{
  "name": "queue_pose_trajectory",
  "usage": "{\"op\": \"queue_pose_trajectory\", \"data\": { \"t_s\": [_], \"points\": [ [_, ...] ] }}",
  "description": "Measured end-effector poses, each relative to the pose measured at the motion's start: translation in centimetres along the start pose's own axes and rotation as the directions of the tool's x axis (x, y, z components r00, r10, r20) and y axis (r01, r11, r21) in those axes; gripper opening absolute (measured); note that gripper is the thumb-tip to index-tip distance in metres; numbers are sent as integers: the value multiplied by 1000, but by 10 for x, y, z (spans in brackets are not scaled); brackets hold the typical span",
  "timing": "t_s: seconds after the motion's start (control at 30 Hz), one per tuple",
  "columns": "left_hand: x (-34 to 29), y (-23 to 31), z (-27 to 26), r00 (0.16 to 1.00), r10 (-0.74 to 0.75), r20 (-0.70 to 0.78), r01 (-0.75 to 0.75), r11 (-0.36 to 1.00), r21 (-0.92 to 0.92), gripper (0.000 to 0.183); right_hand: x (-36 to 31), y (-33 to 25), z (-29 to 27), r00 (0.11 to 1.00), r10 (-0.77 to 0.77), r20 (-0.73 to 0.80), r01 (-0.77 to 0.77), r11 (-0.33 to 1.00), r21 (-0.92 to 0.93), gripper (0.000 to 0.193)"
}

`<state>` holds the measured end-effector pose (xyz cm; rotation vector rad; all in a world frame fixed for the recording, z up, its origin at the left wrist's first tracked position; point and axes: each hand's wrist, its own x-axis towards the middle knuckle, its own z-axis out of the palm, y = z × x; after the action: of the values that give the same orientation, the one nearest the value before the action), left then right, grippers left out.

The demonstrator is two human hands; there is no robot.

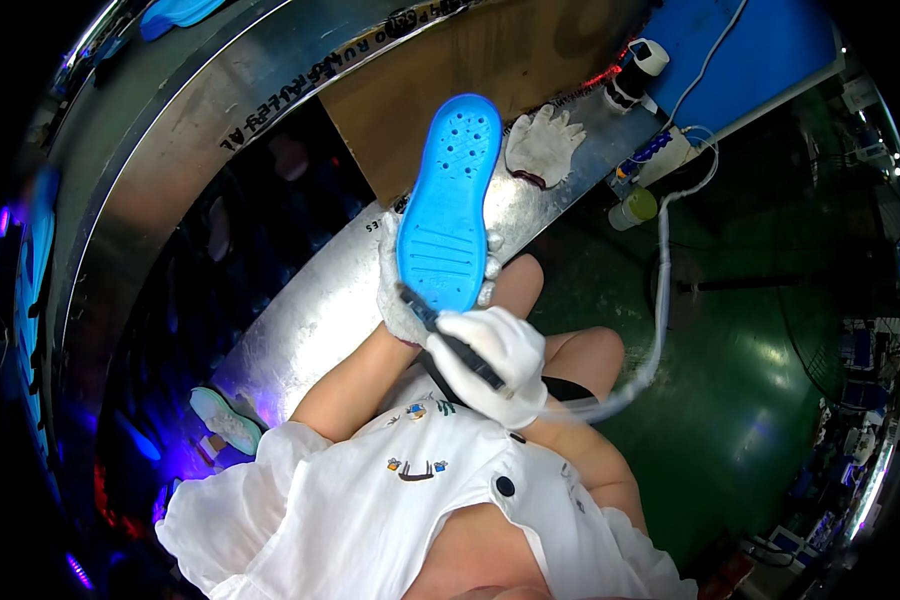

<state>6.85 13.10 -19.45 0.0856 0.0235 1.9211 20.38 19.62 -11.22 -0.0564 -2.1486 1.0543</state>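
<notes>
My left hand [390, 290], in a pale knit glove, is wrapped round a bright blue shoe sole [445, 210] from below, its fingertips showing along the right edge. The sole slants away from me, with small holes toward its far end and ridges across the near half. In a white glove, my right hand [495, 362] grips a black pen-shaped tool [470, 360]. The tool's tip lies by the sole's near left edge; whether it touches cannot be made out. A pale hose [660, 300] runs from near my right wrist up to the right.
An empty glove [543, 147] lies on the metal bench [295, 320] beyond the sole. Farther right are a black-and-white device [638, 75] and a yellowish container [633, 209]. A curved metal rim [135, 230] borders a dark belt at left, near a pale shoe [225, 420].
</notes>
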Motion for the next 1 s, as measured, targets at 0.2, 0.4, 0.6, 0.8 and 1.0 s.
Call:
{"op": "queue_pose_trajectory", "data": {
  "t_s": [0.2, 0.4, 0.6, 0.8, 1.0],
  "points": [
    [3, 10, 1, 994, 108, -21, -105, 987, 123, 104, -5, 27, 3, 948, 276, -161, -261, 959, 110, 16],
    [-1, -17, -21, 950, 307, -57, -214, 772, 598, 53, 15, 29, 3, 978, 95, -188, -92, 995, 24, 21],
    [2, 1, 0, 1000, -12, 21, 9, 993, 119, 93, 9, 1, -3, 998, -29, 60, 20, 990, 141, 22],
    [7, 1, 11, 989, 128, -72, -118, 984, 131, 96, 4, 6, -3, 994, -94, -56, 93, 995, -33, 21],
    [9, 1, 20, 991, 113, -78, -101, 985, 143, 94, -2, 21, 0, 986, 41, -164, -42, 999, -7, 23]
  ]
}}
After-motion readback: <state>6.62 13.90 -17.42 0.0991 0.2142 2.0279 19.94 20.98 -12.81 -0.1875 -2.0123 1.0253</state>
